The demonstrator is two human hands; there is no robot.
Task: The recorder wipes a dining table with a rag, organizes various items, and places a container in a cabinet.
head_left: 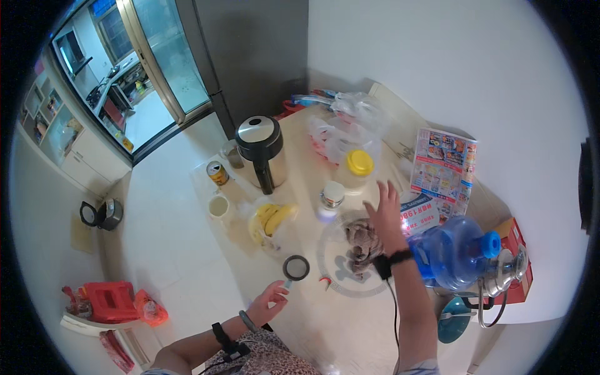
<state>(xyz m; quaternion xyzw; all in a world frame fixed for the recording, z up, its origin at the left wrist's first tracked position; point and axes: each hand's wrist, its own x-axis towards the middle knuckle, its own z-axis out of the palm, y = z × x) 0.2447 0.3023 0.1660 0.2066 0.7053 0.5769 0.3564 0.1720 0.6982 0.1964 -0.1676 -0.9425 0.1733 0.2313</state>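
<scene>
At the near side of the table my left hand [269, 303] has its fingers curled around the grey handle of a magnifying glass [296, 267] with a dark round rim; most of the handle is hidden by the fingers. My right hand [385, 212] reaches forward with fingers spread and holds nothing. It is just right of a crumpled brown cloth [362, 244] and near a jar with a yellow lid [359, 164]. A smaller white-capped bottle [332, 195] stands left of that jar. A small red curved object [325, 282] lies between my hands.
A steel kettle [259, 150], a can [217, 173], a cup [219, 206] and bagged bananas [275, 220] stand on the left. Plastic bags [350, 128] fill the back. On the right are printed leaflets [444, 165], a blue water jug [453, 253] and a metal pot [503, 272].
</scene>
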